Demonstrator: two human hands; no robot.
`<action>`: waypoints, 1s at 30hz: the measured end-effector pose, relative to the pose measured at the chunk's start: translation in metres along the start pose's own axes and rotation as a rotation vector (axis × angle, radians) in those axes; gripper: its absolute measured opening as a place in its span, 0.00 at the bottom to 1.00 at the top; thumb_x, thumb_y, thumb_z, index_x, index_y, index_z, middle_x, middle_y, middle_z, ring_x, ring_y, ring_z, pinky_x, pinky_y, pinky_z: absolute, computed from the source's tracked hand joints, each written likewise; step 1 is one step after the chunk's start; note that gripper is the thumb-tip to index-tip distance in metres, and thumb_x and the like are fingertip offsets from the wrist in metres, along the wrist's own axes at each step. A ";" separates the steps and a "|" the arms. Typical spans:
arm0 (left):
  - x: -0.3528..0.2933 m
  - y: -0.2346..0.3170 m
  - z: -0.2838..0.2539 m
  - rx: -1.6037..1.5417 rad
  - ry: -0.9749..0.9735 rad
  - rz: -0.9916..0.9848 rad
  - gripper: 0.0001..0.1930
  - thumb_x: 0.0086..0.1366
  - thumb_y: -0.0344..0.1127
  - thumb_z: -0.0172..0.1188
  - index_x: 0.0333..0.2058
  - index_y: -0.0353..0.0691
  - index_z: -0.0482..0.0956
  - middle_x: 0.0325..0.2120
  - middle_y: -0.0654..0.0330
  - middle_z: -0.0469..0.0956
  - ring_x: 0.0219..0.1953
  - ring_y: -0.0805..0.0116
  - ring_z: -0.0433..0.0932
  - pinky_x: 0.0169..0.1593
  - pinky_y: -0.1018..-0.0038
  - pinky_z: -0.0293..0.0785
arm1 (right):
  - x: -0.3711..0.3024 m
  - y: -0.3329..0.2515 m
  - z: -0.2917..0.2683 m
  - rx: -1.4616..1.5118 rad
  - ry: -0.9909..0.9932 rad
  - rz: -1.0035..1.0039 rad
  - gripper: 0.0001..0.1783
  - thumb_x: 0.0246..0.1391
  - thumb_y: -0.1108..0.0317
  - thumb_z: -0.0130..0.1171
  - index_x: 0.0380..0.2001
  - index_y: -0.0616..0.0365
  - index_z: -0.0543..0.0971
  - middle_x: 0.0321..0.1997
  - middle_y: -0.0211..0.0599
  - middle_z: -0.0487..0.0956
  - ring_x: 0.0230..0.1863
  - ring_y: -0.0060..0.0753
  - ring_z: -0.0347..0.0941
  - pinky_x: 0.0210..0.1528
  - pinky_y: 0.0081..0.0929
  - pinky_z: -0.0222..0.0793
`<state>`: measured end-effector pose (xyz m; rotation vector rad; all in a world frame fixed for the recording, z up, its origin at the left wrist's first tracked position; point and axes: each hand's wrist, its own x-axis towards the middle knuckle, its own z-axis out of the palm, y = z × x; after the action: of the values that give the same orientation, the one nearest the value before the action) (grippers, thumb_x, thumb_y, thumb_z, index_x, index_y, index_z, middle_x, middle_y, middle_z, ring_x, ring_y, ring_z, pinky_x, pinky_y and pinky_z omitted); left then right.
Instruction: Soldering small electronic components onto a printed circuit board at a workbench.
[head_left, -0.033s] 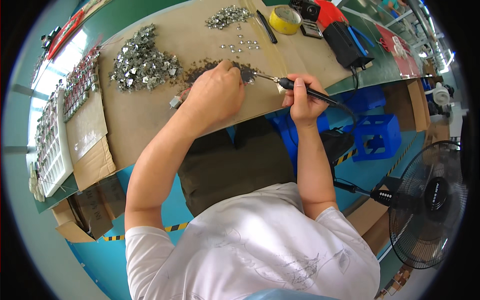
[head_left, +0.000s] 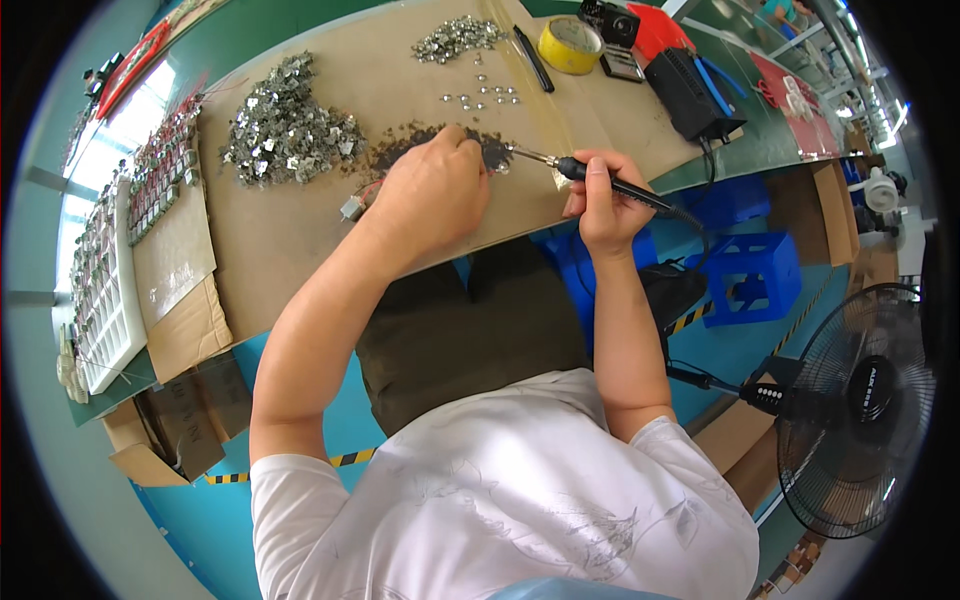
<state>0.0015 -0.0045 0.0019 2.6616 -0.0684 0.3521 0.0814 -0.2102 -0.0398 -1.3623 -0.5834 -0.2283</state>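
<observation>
My right hand [head_left: 608,212] grips a black-handled soldering iron [head_left: 632,190] like a pen, its metal tip pointing left at the dark, scorched-looking patch [head_left: 494,152] on the brown board. Just left of that tip, my left hand [head_left: 432,190] is closed with fingers bent down over the patch. Whatever its fingertips pinch is hidden behind the hand. Beside the left wrist lies a small silver block-shaped part [head_left: 352,208], with a bit of red wire near it.
Left of my hands is a heap of small metal pieces [head_left: 290,130]. Farther back lie a smaller pile [head_left: 456,38], a black pen [head_left: 533,58], yellow tape [head_left: 570,45] and a black corded box [head_left: 690,95]. A white tray [head_left: 112,300] stands left; a fan [head_left: 865,400] stands right.
</observation>
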 end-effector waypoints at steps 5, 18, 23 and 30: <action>-0.002 -0.001 0.000 -0.008 0.023 0.076 0.07 0.61 0.33 0.60 0.30 0.35 0.80 0.34 0.48 0.78 0.38 0.46 0.80 0.45 0.56 0.78 | 0.029 -0.016 0.010 -0.058 -0.010 0.156 0.10 0.67 0.67 0.61 0.44 0.63 0.83 0.30 0.32 0.79 0.16 0.16 0.71 0.17 0.15 0.65; -0.004 -0.004 0.005 0.161 -0.067 0.202 0.10 0.58 0.33 0.58 0.28 0.32 0.82 0.33 0.52 0.79 0.41 0.55 0.78 0.43 0.64 0.81 | 0.113 -0.006 0.031 -0.763 -0.252 -0.641 0.16 0.59 0.69 0.68 0.51 0.53 0.84 0.36 0.41 0.80 0.36 0.42 0.77 0.38 0.33 0.74; -0.007 -0.003 0.000 0.059 -0.046 0.132 0.10 0.57 0.31 0.57 0.34 0.29 0.80 0.32 0.47 0.78 0.36 0.51 0.82 0.41 0.61 0.81 | 0.103 -0.026 0.098 -0.281 -0.674 0.088 0.15 0.69 0.72 0.52 0.56 0.53 0.78 0.32 0.34 0.85 0.24 0.18 0.73 0.30 0.22 0.71; -0.004 -0.002 -0.002 0.089 -0.119 0.150 0.12 0.53 0.31 0.60 0.34 0.28 0.81 0.31 0.43 0.81 0.36 0.51 0.84 0.41 0.61 0.81 | 0.110 -0.019 0.164 -0.376 -1.087 -0.034 0.21 0.50 0.72 0.71 0.49 0.54 0.79 0.32 0.37 0.85 0.34 0.32 0.82 0.39 0.29 0.78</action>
<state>-0.0024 -0.0019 0.0014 2.7715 -0.2975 0.2485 0.1215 -0.0370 0.0480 -1.7961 -1.5170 0.4435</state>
